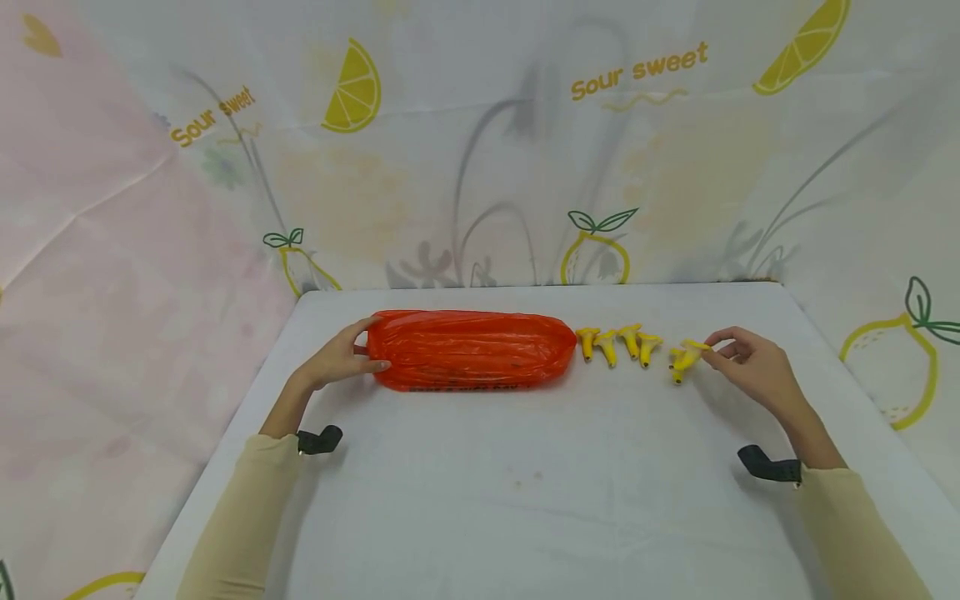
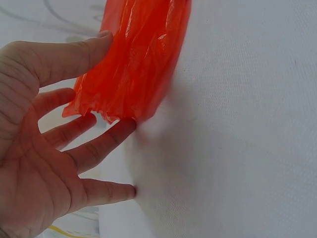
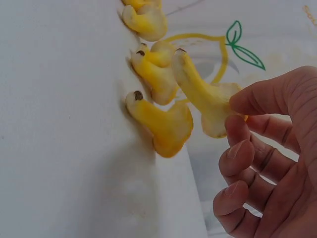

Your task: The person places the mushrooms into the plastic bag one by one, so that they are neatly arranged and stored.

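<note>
A red plastic bag [image 1: 468, 350] lies flat and wrinkled on the table. At its left end is my left hand [image 1: 341, 358]; in the left wrist view the fingers [image 2: 101, 148] are spread, fairly straight, and touch the bag's edge, with the thumb beside it. My right hand [image 1: 757, 367] pinches a yellow trumpet-shaped mushroom [image 3: 205, 96] between thumb and fingertips, its dark stem end pointing away from the hand. Just beneath is another yellow mushroom [image 3: 163, 124] on the table. Several more yellow mushrooms [image 1: 607, 348] form a row between it and the bag.
The white table [image 1: 525, 500] has a few faint stains near its middle. A pale curtain [image 1: 480, 167] with lemon prints hangs behind the table's far edge. Black bands [image 1: 768, 465] with small cameras stick out from both wrists.
</note>
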The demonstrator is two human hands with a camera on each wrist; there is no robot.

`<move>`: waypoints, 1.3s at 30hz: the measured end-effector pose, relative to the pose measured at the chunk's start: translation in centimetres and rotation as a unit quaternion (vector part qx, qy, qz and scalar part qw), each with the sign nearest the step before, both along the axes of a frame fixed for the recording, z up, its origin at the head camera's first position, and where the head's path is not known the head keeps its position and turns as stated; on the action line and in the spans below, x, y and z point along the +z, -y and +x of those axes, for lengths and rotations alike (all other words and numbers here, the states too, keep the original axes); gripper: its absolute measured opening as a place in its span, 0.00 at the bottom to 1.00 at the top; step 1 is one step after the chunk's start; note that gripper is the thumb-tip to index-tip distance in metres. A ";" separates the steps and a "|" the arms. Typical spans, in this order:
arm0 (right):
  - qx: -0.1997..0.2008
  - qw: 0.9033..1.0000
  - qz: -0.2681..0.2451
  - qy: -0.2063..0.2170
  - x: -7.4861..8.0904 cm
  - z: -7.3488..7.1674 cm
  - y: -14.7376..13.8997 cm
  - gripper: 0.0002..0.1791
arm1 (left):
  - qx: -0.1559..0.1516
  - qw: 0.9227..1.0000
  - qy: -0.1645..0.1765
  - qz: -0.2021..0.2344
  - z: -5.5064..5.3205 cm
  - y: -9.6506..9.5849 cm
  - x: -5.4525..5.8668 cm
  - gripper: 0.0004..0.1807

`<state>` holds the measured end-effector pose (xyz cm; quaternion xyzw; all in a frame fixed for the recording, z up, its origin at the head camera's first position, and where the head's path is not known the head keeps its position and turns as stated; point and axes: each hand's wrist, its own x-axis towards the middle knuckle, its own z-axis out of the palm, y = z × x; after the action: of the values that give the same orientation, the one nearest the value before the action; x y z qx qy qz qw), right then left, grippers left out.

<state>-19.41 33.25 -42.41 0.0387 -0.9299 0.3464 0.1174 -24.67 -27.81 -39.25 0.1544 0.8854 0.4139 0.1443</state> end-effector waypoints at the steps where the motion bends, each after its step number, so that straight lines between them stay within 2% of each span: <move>1: 0.004 1.000 -0.003 -0.003 0.1 -0.1 0.2 0.13 | 0.001 1.000 0.000 -0.002 0.0 0.0 0.0 0.45; 14: 0.036 0.999 -0.018 -0.016 0.8 -1.6 3.6 0.12 | 0.005 1.000 0.000 -0.008 -0.1 0.0 0.0 0.44; 17: 0.041 0.999 -0.023 -0.009 1.0 -1.9 4.4 0.12 | 0.007 1.000 -0.008 -0.014 -1.0 0.6 -1.3 0.46; 18: 0.044 0.999 -0.025 -0.007 1.1 -2.0 4.6 0.12 | 0.007 1.000 -0.010 -0.015 -1.0 0.6 -1.4 0.46; 21: 0.052 0.998 -0.037 0.000 1.2 -2.3 5.4 0.12 | 0.011 1.000 -0.010 -0.017 -1.0 0.5 -1.4 0.46; 24: 0.057 0.997 -0.048 0.004 1.1 -2.8 6.1 0.13 | 0.012 1.000 -0.004 -0.014 -0.3 0.0 -0.2 0.45; 26: 0.059 0.997 -0.049 0.005 1.1 -3.1 6.6 0.13 | 0.013 1.000 -0.004 -0.016 -0.6 0.2 -0.6 0.46; 32: 0.072 0.995 -0.065 0.013 1.4 -4.0 8.5 0.13 | 0.015 1.000 -0.012 -0.021 -1.9 1.3 -2.8 0.48; 39: 0.084 0.992 -0.084 0.031 1.3 -4.5 10.2 0.13 | 0.018 1.000 -0.011 -0.022 -2.3 1.4 -3.2 0.49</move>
<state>-23.88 23.06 -41.11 0.0954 -0.8941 0.4333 0.0617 -26.94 -29.18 -42.41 0.1396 0.8985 0.3953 0.1303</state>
